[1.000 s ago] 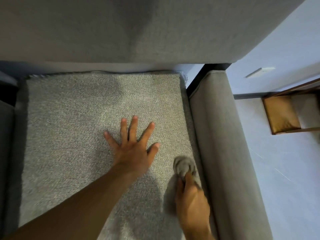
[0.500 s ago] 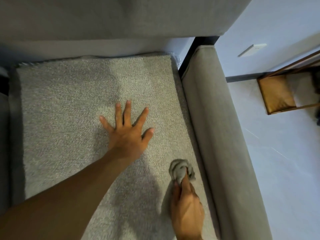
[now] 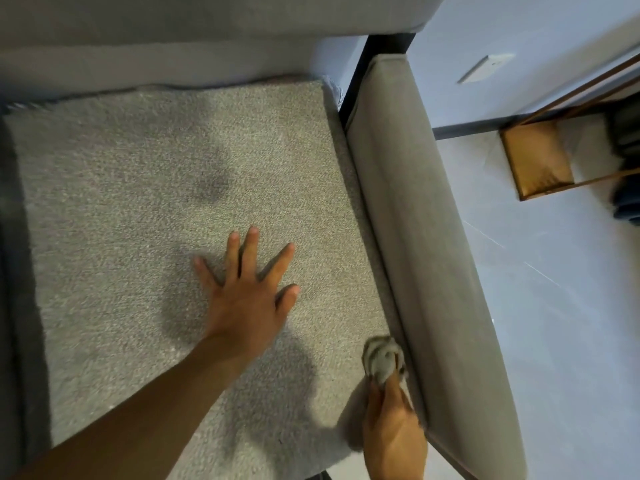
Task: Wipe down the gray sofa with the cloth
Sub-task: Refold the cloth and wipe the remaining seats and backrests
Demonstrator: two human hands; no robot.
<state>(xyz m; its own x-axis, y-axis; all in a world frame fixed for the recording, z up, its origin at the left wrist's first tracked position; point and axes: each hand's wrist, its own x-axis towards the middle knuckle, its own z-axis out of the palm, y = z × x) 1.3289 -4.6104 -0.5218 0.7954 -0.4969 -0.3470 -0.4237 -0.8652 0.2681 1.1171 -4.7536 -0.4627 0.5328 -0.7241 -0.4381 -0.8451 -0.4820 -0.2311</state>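
2 hands on the sofa (image 3: 138, 202): left hand (image 3: 242, 299) flat, released, near the armrest (image 3: 415, 237); right hand (image 3: 393, 434) grasps the cloth (image 3: 382, 358) just beside it. Wiping judged partway; armrest likely remains.

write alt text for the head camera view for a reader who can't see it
A person's right hand holds a bunched gray cloth against the gray sofa seat cushion, right beside the armrest. Their left hand lies flat, fingers spread, on the middle of the cushion.

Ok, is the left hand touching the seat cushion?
Touching. Head view shows the left hand flat on the seat cushion, fingers spread, shadow meeting the palm edge.
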